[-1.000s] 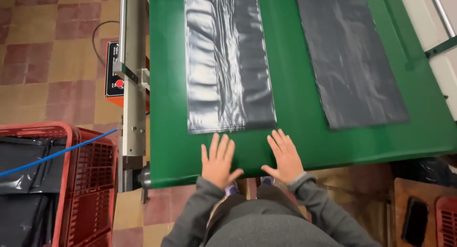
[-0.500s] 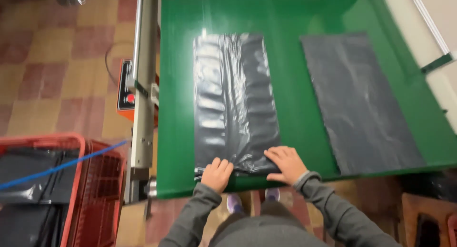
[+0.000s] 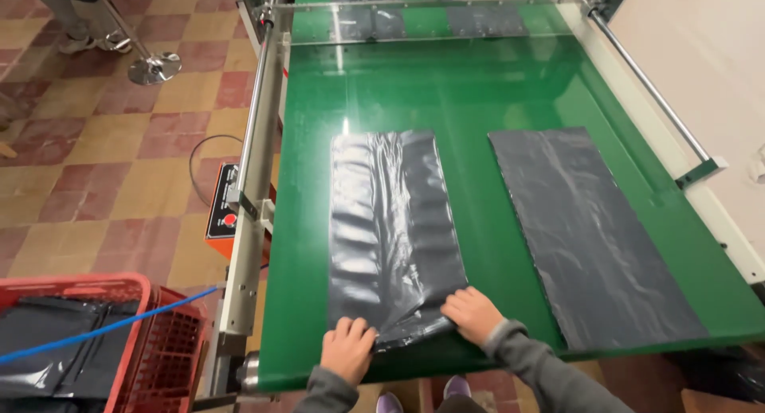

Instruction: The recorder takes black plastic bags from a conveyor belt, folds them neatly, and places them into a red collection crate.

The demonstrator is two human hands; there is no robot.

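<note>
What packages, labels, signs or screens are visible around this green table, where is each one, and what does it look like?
Control panel: on the table's left side rail, a small orange box with a dark face and a red round button.
Plastic bag: dark grey, glossy, long and flat on the green table; left hand and right hand grip its near edge.
Second plastic bag: dark grey, flat, to the right.
No signs or screens show.

Grey long sleeves on both my arms, cuffs at wrists; bare left hand (image 3: pixel 348 352), right hand (image 3: pixel 473 314); purple shoes.
</note>
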